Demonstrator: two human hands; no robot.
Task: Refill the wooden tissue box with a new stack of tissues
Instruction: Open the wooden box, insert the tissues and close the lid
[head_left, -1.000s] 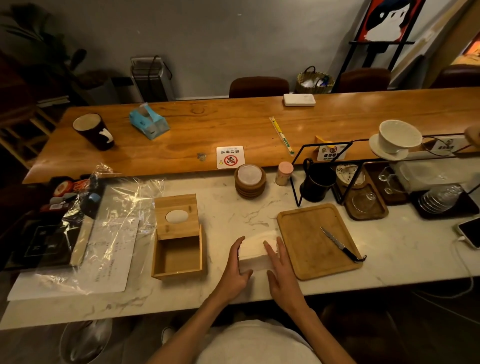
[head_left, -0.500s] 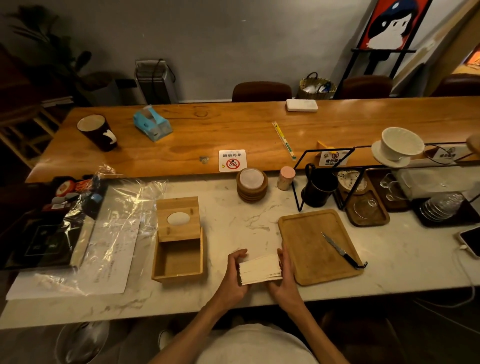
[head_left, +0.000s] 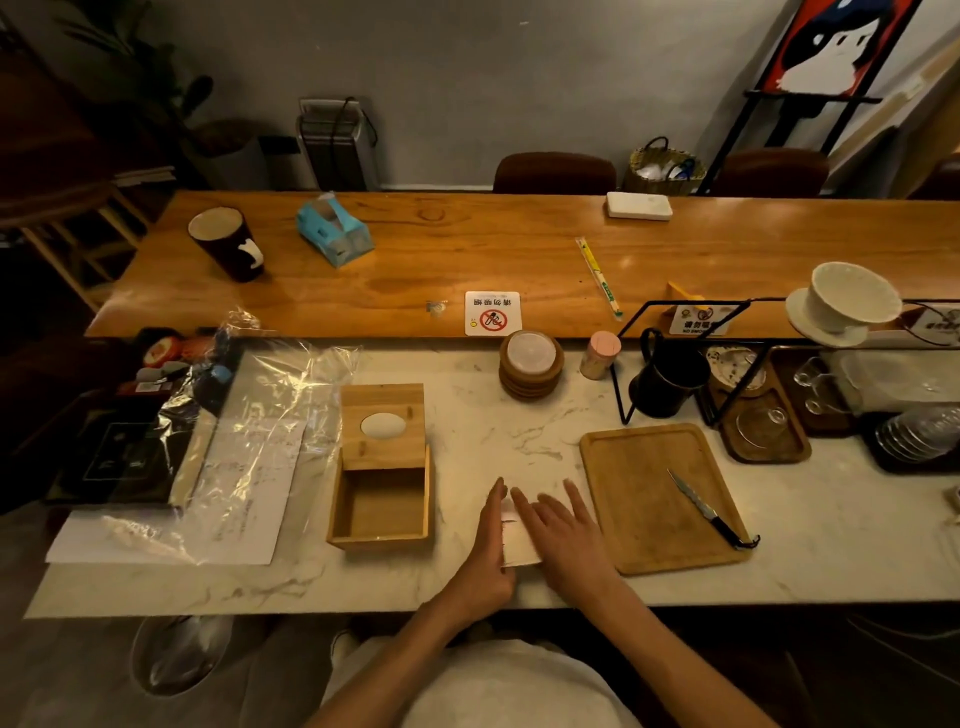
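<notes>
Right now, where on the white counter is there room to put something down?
Bare marble lies between the wooden tissue box and the cutting board, before the coaster stack, and right of the board. Crowded: the left end under plastic wrap and paper, the far right with trays and glasses.

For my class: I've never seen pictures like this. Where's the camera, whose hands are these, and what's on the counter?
No machine: a person wears one camera on the head, looking down at their own hands. The left hand and right hand rest, fingers straight, against a small white stack of tissues on the pale marble counter. Left of it stands the empty, open square wooden tissue box, its oval-holed wooden lid behind. Right lies a rectangular wooden tray bearing a black-handled knife.
</notes>
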